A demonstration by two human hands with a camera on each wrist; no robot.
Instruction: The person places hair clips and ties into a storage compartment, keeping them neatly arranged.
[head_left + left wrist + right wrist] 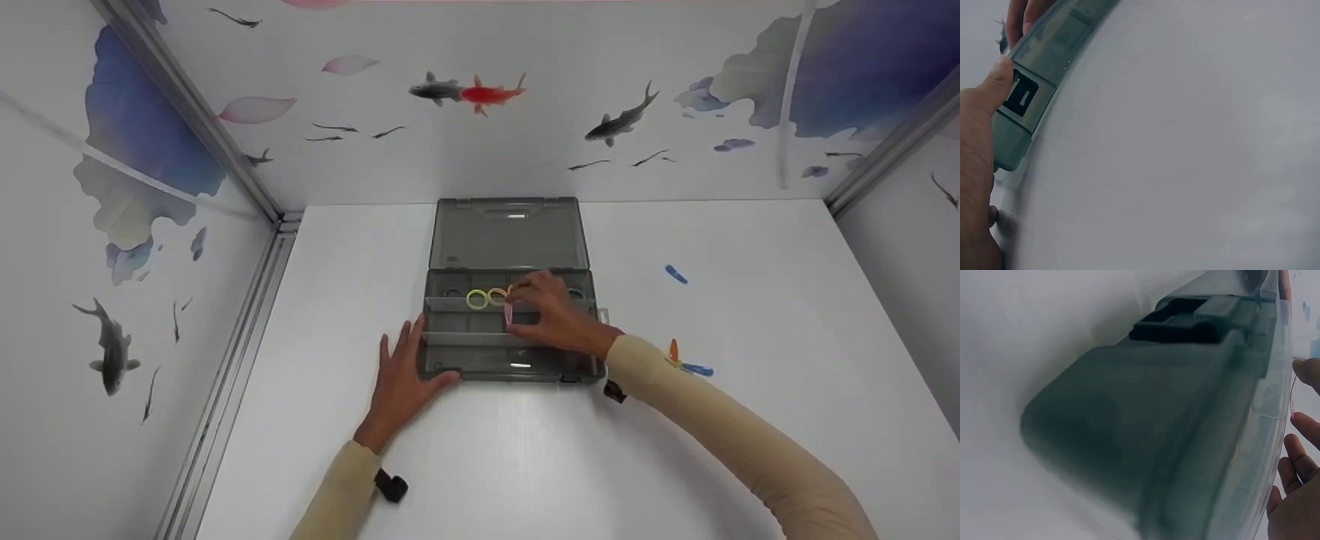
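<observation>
Left hand (400,377) flat on the white table (750,315), fingers straight and spread, thumb against the front left corner of the grey box (450,356). Right hand (556,313) inside the open box, fingers pinching a pink clip (508,314) over the middle row. Two rings (477,299) clearly visible in the back row, yellow and orange. No readable writing. Two blue pieces (676,274) and one orange on the table at right.

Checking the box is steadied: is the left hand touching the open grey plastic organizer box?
Touching. The left wrist view shows the left hand's thumb pressed against the grey plastic organizer box's corner by its black latch.
</observation>
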